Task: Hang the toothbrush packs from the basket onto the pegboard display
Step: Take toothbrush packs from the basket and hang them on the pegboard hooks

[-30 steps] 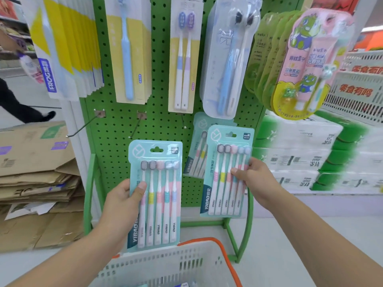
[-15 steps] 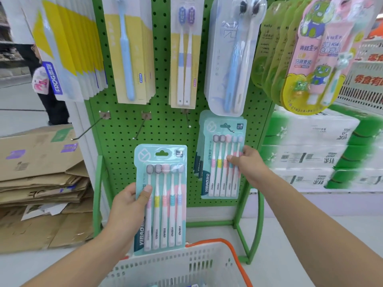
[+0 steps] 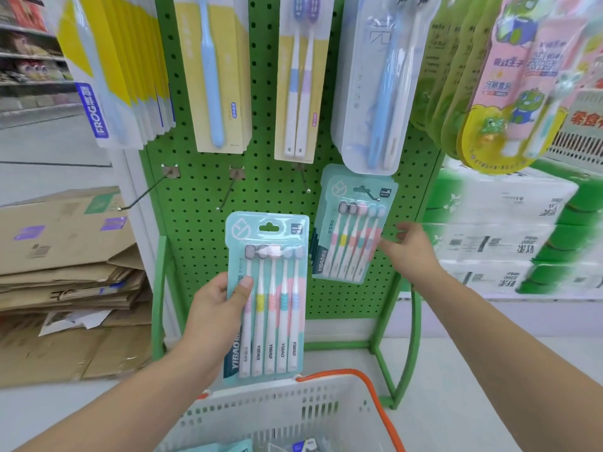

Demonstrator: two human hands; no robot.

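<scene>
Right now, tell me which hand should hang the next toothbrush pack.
Left, probably. The left hand already grips a toothbrush pack just below the bare hooks on the pegboard. The right hand holds nothing and sits beside the hung pack.

A teal five-brush toothbrush pack [image 3: 270, 298] stands upright at 6 o'clock in the frame, its lower edge just above the basket's rim, gripped on its left edge by the left hand [image 3: 217, 308]. At 2 o'clock from it, a matching hung pack [image 3: 354, 226] dangles slightly tilted from a peg on the green pegboard [image 3: 202, 177]. The white basket [image 3: 261, 415] with its orange handle sits lowest.
</scene>
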